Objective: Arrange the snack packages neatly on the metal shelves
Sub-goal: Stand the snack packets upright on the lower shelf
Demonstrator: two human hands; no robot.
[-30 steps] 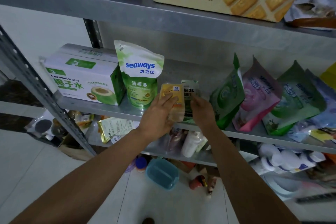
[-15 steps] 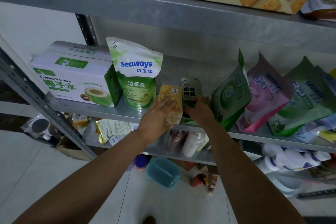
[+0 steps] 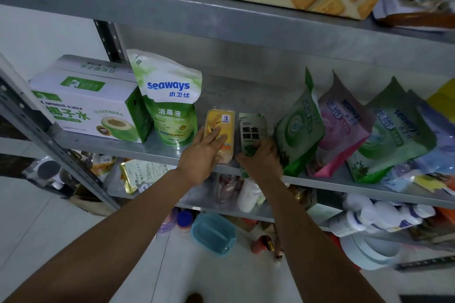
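Mid-frame, our left hand lies flat-fingered on the yellow packet, right hand grips the green packet; both stand upright. Leaning pouches on the right look unsorted.

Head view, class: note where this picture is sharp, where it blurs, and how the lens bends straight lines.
Head view, centre: print on the seaways pouch and green packet reads sharp. Head view, right edge: the white bottles smear into blur. Head view, left: the upright post leans, wide-angle distortion. Light is dim and flat.
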